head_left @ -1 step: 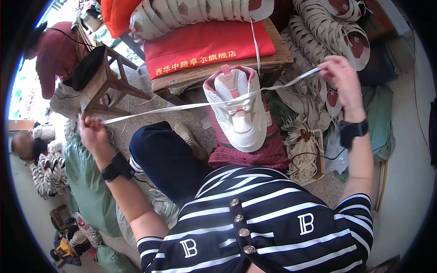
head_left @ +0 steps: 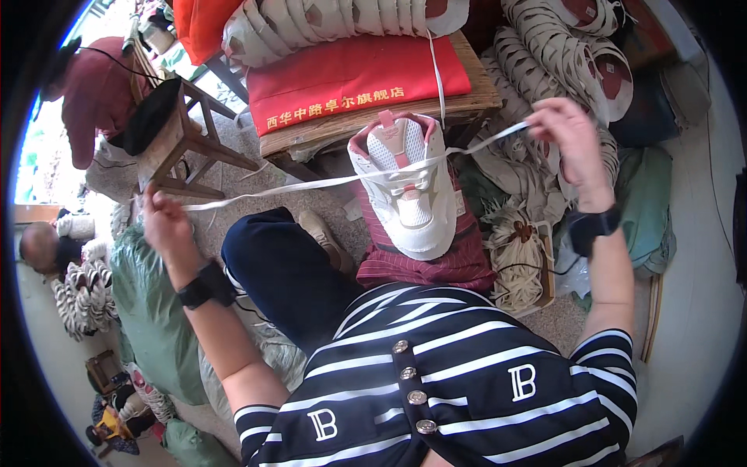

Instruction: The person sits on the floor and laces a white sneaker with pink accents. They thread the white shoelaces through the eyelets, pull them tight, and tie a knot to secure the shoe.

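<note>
A white sneaker (head_left: 424, 233) with pink lining and mesh panels rests on a maroon striped cloth (head_left: 467, 272) over my lap, toe toward me. One white shoelace (head_left: 303, 185) crosses its tongue near the lower eyelets and runs out to both sides. At the far left my left hand (head_left: 167, 226) pinches one end of the lace. My right hand (head_left: 572, 140), raised at the right, grips the other end between thumb and fingers. Both hands are well apart from the shoe, and the lace sags slightly between them.
Ahead stands a wooden bench (head_left: 475, 86) with a red cloth (head_left: 350, 82) and a row of nested shoe uppers (head_left: 334, 23). More uppers are stacked at the right. A box of white laces (head_left: 517, 272) sits beside my lap. A wooden stool (head_left: 175, 148) and green sacks (head_left: 152, 311) are at the left.
Both hands have come slightly inward, the left one moving right and the right one moving left. The lace hangs a little looser; the sneaker stays put.
</note>
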### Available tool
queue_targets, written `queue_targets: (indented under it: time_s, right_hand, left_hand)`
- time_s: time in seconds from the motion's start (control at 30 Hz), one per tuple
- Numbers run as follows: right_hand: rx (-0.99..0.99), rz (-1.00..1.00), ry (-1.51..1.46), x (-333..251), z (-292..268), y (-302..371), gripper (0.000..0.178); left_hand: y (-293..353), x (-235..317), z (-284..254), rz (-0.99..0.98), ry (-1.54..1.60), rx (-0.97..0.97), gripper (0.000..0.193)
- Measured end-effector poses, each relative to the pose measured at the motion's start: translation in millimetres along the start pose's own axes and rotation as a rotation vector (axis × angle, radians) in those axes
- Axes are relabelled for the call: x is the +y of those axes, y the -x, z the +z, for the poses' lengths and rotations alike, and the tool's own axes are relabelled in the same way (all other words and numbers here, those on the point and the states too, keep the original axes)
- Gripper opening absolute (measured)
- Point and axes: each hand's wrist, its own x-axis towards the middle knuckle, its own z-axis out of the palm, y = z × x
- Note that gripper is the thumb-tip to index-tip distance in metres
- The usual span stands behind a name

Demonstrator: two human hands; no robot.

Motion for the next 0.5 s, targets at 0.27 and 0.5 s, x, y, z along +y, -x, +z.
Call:
queue_targets:
  time_s: [0.27,0.5]
  right_hand:
    - [-0.290,-0.158,0.205,36,126,16,0.011]
    - [-0.429,0.011,0.106,35,127,27,0.003]
  left_hand:
    - [155,-113,125,-0.188,-0.500,-0.609,0.028]
    - [194,-130,147,-0.332,-0.516,-0.721,0.026]
